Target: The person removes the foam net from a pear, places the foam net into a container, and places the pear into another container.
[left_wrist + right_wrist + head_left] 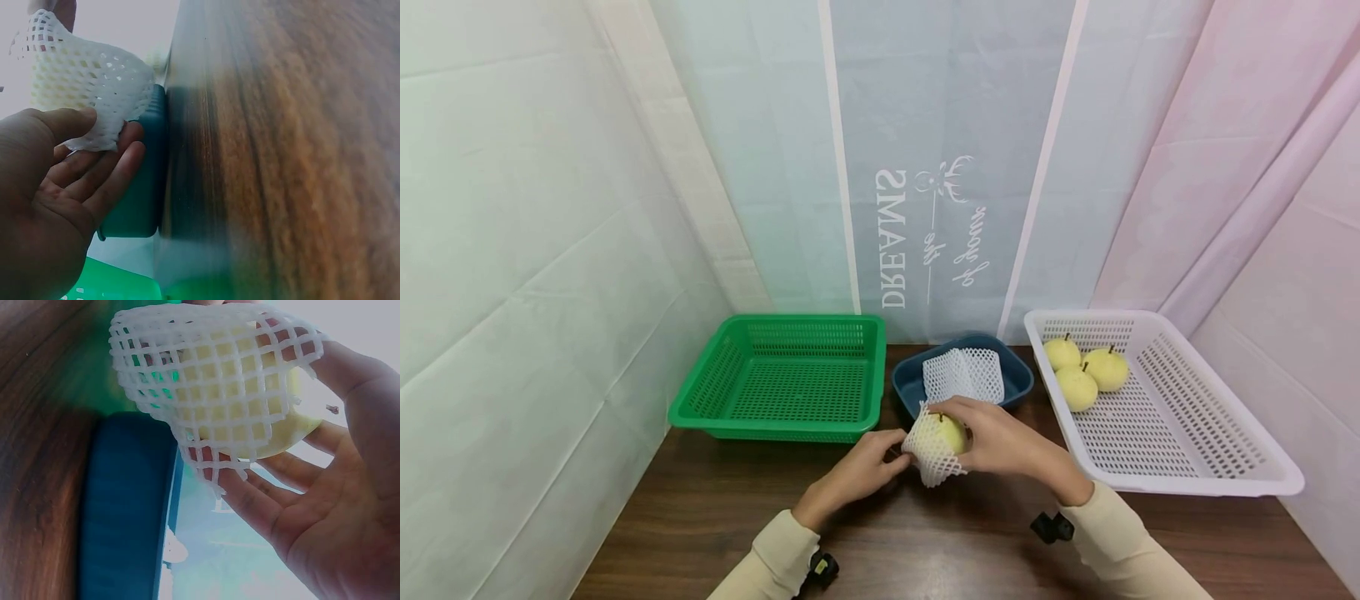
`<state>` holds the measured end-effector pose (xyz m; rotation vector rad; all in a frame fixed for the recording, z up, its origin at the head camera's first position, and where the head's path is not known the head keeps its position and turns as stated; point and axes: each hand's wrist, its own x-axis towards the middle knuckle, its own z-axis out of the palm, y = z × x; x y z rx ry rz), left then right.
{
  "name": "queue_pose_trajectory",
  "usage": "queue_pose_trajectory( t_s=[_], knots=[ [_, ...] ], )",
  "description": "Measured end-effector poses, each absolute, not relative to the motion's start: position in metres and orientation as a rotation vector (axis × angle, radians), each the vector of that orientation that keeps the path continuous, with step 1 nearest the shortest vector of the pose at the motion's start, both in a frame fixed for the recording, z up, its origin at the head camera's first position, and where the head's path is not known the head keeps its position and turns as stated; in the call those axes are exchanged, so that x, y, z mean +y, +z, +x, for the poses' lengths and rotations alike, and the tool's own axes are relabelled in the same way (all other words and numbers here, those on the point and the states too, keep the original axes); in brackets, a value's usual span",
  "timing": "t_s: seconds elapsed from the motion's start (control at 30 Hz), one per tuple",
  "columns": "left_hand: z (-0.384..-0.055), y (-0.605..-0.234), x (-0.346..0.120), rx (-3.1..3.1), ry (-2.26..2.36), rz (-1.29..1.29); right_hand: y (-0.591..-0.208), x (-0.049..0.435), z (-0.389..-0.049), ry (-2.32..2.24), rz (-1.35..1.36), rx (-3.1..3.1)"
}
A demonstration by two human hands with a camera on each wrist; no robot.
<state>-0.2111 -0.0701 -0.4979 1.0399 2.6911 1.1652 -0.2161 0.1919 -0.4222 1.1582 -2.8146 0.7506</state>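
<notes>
A yellow pear (951,432) sits partly inside a white foam net sleeve (931,454), held above the table in front of the blue bin. My right hand (1003,437) grips the pear from the right, thumb and fingers around it; its stem (332,409) pokes out on the uncovered side. From the left, my left hand (865,465) pinches the closed-up end of the sleeve between thumb (72,122) and fingers. The mesh covers much of the pear in the right wrist view, and some right fingers lie behind it.
More foam net sleeves (962,375) lie in the blue bin (1017,379) just behind the hands. A green basket (808,392) stands at left. At right, a white basket (1180,442) holds three pears (1077,389). The brown wooden table (955,533) meets curtains behind.
</notes>
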Motion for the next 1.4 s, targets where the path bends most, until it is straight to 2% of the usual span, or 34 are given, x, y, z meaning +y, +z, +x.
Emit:
queue_pose_trajectory(
  t_s=[1.4],
  knots=[
    [-0.211,-0.500,-0.059,2.670,1.296,0.969,-0.391,0.217,-0.232,0.778,1.077,-2.714]
  ],
)
